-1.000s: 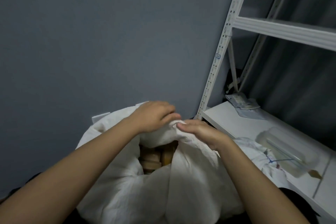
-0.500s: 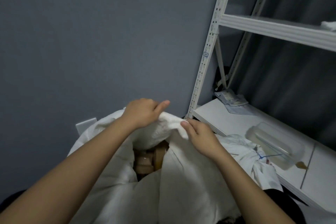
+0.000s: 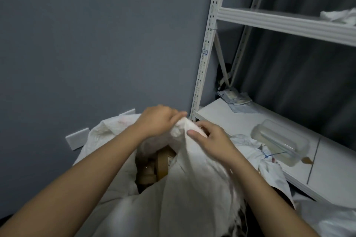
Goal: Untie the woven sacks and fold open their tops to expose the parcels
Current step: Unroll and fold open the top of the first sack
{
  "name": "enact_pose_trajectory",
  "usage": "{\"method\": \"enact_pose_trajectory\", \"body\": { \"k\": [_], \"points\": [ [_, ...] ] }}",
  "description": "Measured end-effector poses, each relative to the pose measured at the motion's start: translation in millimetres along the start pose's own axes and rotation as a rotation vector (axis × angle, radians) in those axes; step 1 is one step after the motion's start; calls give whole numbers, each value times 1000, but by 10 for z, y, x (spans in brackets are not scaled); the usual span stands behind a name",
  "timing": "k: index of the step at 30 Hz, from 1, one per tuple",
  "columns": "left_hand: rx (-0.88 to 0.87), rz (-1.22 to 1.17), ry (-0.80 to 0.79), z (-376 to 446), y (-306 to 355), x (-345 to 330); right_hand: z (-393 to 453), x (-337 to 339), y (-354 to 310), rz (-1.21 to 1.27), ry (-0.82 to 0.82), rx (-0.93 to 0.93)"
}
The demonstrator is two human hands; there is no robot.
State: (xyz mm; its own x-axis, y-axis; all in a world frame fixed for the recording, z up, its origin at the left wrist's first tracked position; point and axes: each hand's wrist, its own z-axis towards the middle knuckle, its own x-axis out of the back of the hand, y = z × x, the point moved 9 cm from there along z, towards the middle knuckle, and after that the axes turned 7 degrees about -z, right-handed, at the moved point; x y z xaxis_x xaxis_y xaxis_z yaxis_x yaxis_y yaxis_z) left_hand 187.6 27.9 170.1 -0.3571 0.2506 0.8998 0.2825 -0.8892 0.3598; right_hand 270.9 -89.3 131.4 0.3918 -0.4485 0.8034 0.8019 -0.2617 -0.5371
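Note:
A white woven sack [image 3: 192,183] stands in front of me against the grey wall, its mouth partly open. Brown cardboard parcels [image 3: 154,167] show inside the gap. My left hand [image 3: 156,119] grips the bunched far rim of the sack from the left. My right hand [image 3: 210,138] pinches the same raised fold of fabric from the right, thumb on the near side. Both hands meet at the peak of the fabric. Another white sack [image 3: 269,161] with a blue tie lies to the right, partly hidden behind my right arm.
A white metal shelving rack [image 3: 204,59] stands at the right. Its lower shelf [image 3: 240,125] carries a clear plastic container [image 3: 281,140] and a flat packet [image 3: 235,98]. White cloth [image 3: 341,17] lies on the upper shelf. A white panel [image 3: 77,138] leans on the wall.
The view has shifted a little so the rack sits further left. Both hands stay on the sack's rim; the right hand has closed its thumb over the fold and the gap showing parcels has widened slightly.

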Motion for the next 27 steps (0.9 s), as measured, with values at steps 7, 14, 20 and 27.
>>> {"method": "enact_pose_trajectory", "body": {
  "k": [7,14,20,27],
  "points": [
    [-186,-139,-122,-14,360,-158,-56,11,-41,541,-145,-118],
    [-114,-116,-86,207,245,-15,-71,101,25,520,5,-176],
    [-117,-61,61,329,122,140,-72,288,0,82,102,-131],
    [-215,-123,-16,383,198,7,-141,205,-45,837,-47,-377]
  ]
}}
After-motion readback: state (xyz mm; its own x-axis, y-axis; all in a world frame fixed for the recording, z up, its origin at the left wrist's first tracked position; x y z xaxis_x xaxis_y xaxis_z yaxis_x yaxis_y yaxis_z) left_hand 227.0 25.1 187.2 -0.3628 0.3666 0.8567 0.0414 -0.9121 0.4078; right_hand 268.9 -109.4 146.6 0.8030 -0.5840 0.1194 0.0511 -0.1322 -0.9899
